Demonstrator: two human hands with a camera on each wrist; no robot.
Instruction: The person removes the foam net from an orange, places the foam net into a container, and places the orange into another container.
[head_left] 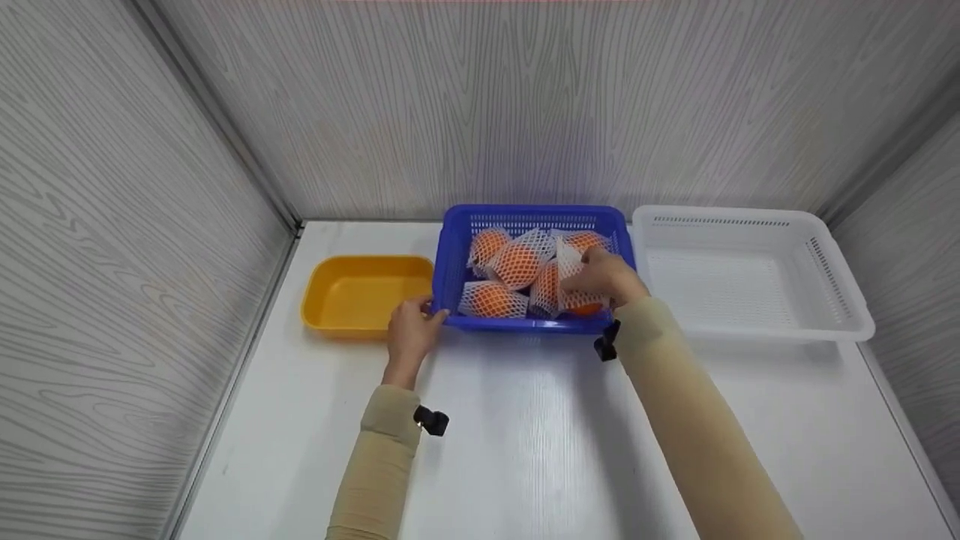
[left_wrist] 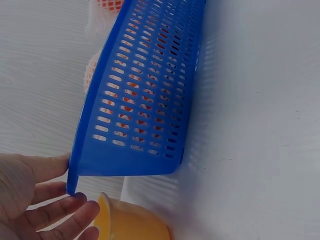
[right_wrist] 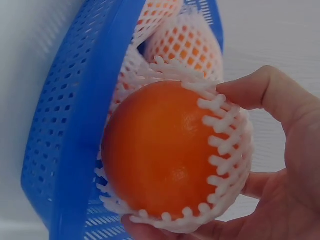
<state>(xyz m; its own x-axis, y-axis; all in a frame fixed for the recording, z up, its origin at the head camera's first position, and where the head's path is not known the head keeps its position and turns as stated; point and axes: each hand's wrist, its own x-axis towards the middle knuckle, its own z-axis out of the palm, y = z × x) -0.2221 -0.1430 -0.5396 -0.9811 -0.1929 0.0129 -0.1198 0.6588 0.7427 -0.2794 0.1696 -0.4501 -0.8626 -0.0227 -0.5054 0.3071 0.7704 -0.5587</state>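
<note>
A blue perforated basket [head_left: 525, 323] holds several oranges [head_left: 517, 264] in white foam nets. My left hand [head_left: 411, 330] pinches the basket's near left corner, its thumb on one side of the rim [left_wrist: 75, 165] and fingers on the other. Over the basket's right part, my right hand [head_left: 604, 275] grips one orange [right_wrist: 160, 150] in its foam net [right_wrist: 230, 145]. The net leaves one side of that orange bare, as the right wrist view shows. Other netted oranges [right_wrist: 185, 47] lie just behind it.
To the left of the basket stands a yellow tub [head_left: 367, 300], close by my left hand. A white perforated basket [head_left: 750, 277] sits at the right, beside the blue one. Grey wood-grain panels [head_left: 450, 97] wall the white table [head_left: 510, 435] at the back and sides.
</note>
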